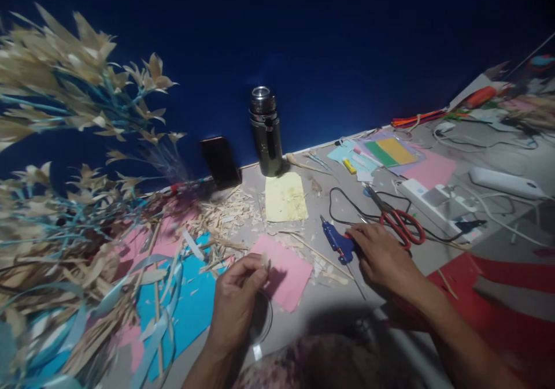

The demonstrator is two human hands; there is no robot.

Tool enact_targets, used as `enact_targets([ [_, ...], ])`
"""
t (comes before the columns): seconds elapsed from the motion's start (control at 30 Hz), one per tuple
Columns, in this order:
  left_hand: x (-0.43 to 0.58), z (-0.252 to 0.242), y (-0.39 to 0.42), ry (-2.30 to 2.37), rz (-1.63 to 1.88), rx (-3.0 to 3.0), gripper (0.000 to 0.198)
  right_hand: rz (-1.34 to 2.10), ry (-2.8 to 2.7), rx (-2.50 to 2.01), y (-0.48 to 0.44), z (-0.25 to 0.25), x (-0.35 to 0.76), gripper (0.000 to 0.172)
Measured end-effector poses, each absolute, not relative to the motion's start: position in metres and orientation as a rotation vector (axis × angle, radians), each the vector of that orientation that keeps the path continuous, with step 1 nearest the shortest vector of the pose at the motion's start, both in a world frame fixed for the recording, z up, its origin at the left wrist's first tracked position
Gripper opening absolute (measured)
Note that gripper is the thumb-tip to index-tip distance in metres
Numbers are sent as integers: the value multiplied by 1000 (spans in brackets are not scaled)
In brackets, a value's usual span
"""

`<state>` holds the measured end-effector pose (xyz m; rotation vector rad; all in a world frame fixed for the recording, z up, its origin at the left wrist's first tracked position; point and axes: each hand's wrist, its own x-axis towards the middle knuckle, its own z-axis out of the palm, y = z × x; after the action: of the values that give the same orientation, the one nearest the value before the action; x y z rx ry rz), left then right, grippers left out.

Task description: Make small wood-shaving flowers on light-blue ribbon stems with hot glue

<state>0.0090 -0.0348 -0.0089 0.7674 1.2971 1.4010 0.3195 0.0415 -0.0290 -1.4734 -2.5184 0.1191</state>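
Note:
My left hand (240, 288) is closed in a pinch over a pink paper square (288, 273). Between its fingertips is a small pale piece (265, 260), perhaps dried husk or leaf; its exact kind is unclear. On the right, my right hand (384, 253) grips the handle of a blue glue gun (333, 239), which lies low at the table with its nozzle pointing up and left. A thin stick runs from behind the gun. Just past that hand are red-handled scissors (403, 227).
A dark flask (267, 140) stands behind a yellow paper (284, 198), beside a leaning phone (220, 160). Husk flowers on blue stems (87, 100) fill the left. Scraps (229, 212) litter the table. A power strip (437, 207) with cords and red sheets (485, 314) lie right.

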Motion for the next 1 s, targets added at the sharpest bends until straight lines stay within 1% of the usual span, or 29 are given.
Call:
enact_targets([
  [0.1,10,-12,-24,1278,1418,817,24,42,-2558,-1540,39,-37,320,55],
  [0.2,10,-16,-14,1274,1394,856,24,49,-2543,-1559,43,-38,317,46],
  [0.33,10,-18,-8,1283,1339,802,28,52,-2538,-1483,55,-38,325,34],
  [0.4,11,-20,-6,1287,1340,745,31,68,-2473,-1403,59,-37,328,35],
  [0.53,14,-27,-2,1274,1356,714,29,312,-2378,-1102,58,-26,317,40],
  [0.8,15,-31,0,1241,1443,804,18,759,-2428,-711,52,-5,271,24],
  [0.9,15,-28,0,1247,1465,822,16,829,-2449,-599,52,-4,267,19],
  [1.0,17,-27,1,1239,1475,842,17,791,-2457,-578,50,-3,265,17],
])
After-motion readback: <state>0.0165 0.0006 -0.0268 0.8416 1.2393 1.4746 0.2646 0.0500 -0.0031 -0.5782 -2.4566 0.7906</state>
